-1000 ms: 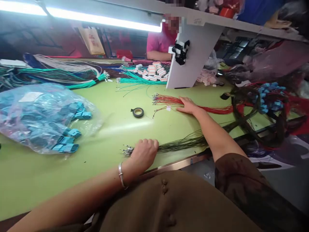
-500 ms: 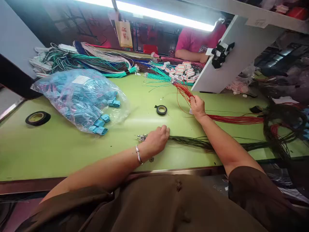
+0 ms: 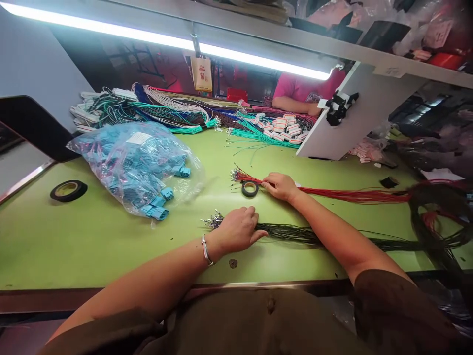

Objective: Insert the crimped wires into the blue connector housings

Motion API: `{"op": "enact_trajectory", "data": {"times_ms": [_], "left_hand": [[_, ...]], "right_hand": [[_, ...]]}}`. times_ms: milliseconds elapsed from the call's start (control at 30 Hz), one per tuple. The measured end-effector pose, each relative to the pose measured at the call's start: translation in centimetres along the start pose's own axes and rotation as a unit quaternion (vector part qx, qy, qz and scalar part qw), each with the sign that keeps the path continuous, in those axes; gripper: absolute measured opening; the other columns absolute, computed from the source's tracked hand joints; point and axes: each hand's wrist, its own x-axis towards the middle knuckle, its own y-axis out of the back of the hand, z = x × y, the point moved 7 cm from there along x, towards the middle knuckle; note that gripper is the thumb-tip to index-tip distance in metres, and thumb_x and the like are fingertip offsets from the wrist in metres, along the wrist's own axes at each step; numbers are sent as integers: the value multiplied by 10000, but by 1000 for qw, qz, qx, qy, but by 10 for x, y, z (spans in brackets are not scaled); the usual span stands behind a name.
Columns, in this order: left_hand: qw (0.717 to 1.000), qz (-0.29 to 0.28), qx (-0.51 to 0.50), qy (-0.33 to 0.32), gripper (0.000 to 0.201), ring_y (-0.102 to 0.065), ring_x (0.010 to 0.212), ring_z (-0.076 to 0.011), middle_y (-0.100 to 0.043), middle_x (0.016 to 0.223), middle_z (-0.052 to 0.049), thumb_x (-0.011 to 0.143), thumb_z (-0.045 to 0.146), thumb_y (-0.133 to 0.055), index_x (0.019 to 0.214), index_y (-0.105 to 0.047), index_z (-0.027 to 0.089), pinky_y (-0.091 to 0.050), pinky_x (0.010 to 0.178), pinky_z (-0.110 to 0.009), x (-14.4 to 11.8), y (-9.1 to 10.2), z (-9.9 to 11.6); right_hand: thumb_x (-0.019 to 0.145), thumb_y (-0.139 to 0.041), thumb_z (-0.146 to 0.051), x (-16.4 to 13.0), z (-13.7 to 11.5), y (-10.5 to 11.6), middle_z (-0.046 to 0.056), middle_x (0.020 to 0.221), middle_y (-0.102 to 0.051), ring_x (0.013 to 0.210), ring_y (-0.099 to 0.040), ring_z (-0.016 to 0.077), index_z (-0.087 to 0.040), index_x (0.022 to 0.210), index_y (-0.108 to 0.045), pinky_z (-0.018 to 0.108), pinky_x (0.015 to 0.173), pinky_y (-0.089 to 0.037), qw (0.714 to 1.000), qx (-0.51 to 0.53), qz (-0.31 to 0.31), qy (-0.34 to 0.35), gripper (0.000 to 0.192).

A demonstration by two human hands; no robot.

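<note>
My left hand (image 3: 238,229) lies on a bundle of dark green wires (image 3: 306,235) close to its metal-tipped end (image 3: 212,221), fingers curled over the strands. My right hand (image 3: 279,186) presses a bundle of red wires (image 3: 351,195) flat on the green table (image 3: 92,241); the red tips (image 3: 236,175) point left. A small black tape roll (image 3: 250,189) sits just left of my right hand, touching the red wires.
A clear bag of teal connectors (image 3: 140,165) lies at left, with a larger tape roll (image 3: 68,190) beyond it. Teal and mixed wire bundles (image 3: 177,116) and white connectors (image 3: 283,127) fill the back. A white panel (image 3: 347,121) leans at right. A person in pink (image 3: 299,96) sits opposite.
My right hand has brought the raised red wires down flat on the table beside the small tape roll. My left hand stays on the dark green bundle.
</note>
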Motion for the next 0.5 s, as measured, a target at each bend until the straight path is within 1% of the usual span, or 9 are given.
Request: {"op": "enact_trajectory", "data": {"times_ms": [33,100,167,233,300,367,400,467,500], "left_hand": [[1000,3,0,1,522,-592,868,-258,-611,1009,-121,964,562,-345,1005,-625,123,-481,739,-399,0,-1,0],[1000,13,-1,1,491,-601,861,-256,-619,1002,-118,959,543,-385,997,-632,120,-479,722,-393,1,-2,-1],[1000,19,-11,9,491,-610,839,-248,-633,967,-111,966,535,-371,958,-651,132,-473,699,-382,2,-2,-2],[999,34,-29,24,486,-619,825,-230,-651,919,-100,989,488,-333,907,-672,150,-462,684,-359,3,4,-5],[996,68,-39,52,474,-627,832,-218,-670,891,-102,1004,415,-311,884,-689,157,-454,688,-341,3,18,-15],[988,109,-25,108,456,-630,836,-223,-681,883,-124,999,353,-316,874,-700,142,-450,695,-340,0,39,-38],[981,122,-9,150,446,-631,833,-231,-682,881,-142,991,329,-325,860,-703,130,-450,698,-345,-4,49,-54],[958,117,23,260,399,-635,850,-254,-683,907,-185,962,263,-359,865,-708,96,-456,728,-363,-17,64,-95],[943,100,36,317,364,-639,882,-270,-684,938,-212,938,217,-379,892,-709,72,-459,760,-376,-27,68,-118]], "right_hand": [[946,-472,-399,-1,-7,4,93,915,-674,865,-569,202,-171,972,-743,309,765,-398,1000,-10,11,13,355],[917,-529,-423,-3,-21,16,122,995,-667,934,-566,230,-149,1047,-729,341,842,-422,998,-20,60,28,363],[887,-581,-430,-6,-39,22,135,1061,-657,990,-564,243,-139,1119,-701,360,894,-436,995,-9,87,52,392],[867,-614,-400,-7,-57,17,125,1061,-653,988,-570,240,-160,1081,-709,357,880,-458,995,2,64,78,335],[856,-626,-336,-9,-74,6,120,1034,-655,972,-579,239,-178,972,-732,360,854,-477,995,2,21,102,222],[859,-619,-301,-11,-86,0,129,1015,-663,968,-591,246,-176,893,-740,376,845,-491,992,16,1,123,177],[872,-607,-301,-12,-90,1,128,1002,-670,956,-602,241,-176,890,-742,376,836,-499,989,42,-10,140,184],[893,-595,-342,-15,-92,9,107,973,-687,909,-628,218,-193,926,-744,360,807,-515,974,129,-39,181,214],[899,-589,-367,-15,-88,17,93,966,-693,883,-639,203,-206,952,-744,347,798,-521,964,176,-50,193,229]]}}
